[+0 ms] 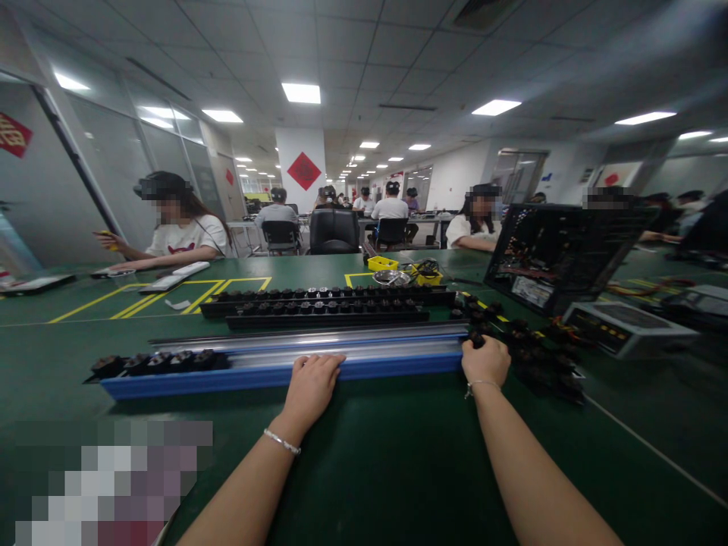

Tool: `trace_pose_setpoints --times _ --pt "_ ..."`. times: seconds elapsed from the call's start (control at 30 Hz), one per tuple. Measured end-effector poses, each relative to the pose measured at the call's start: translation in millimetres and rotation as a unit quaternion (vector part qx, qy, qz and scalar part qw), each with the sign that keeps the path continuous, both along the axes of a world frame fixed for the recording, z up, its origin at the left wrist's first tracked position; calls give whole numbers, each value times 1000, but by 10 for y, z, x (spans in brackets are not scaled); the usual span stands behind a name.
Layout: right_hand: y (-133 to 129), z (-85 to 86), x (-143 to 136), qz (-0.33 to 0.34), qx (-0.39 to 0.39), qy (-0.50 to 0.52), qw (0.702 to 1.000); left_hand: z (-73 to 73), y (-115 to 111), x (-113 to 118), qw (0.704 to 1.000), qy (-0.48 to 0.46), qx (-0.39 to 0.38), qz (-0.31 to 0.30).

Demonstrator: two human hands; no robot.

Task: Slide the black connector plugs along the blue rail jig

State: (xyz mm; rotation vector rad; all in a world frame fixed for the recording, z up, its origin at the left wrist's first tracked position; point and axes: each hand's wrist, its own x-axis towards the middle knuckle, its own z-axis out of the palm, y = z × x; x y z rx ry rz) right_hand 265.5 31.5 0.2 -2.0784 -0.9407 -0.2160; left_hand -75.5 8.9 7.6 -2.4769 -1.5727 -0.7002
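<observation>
A long blue power strip housing [255, 373] with a silver inside lies across the green table in front of me. Several black socket modules [180, 359] sit in its left part. My left hand [312, 383] lies over the near wall at the middle, fingers curled onto the rim; its thumb is hidden. At the housing's right end, my right hand [487, 359] is closed around a black socket module [476, 339], partly covered by the fingers. Beyond right of it lies a heap of loose black socket modules [546, 356].
Two black strips [327, 306] full of sockets lie behind the housing. An open computer case [560, 254] and a power supply unit [629, 330] stand at right. Farther back are a metal dish [391, 278] and yellow bins [383, 263]. People sit across the table.
</observation>
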Motion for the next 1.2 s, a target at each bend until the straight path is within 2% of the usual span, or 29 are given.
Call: trace_pose_setpoints --times 0.2,0.7,1.2 --pt "-12 9 21 -6 3 12 1000 -5 2 0 1000 -4 -1 -1" --pt "-83 129 -21 -32 -46 69 996 -4 6 5 1000 0 -6 2" --pt "-97 117 60 -34 -21 90 995 -3 4 1 1000 -9 -7 1"
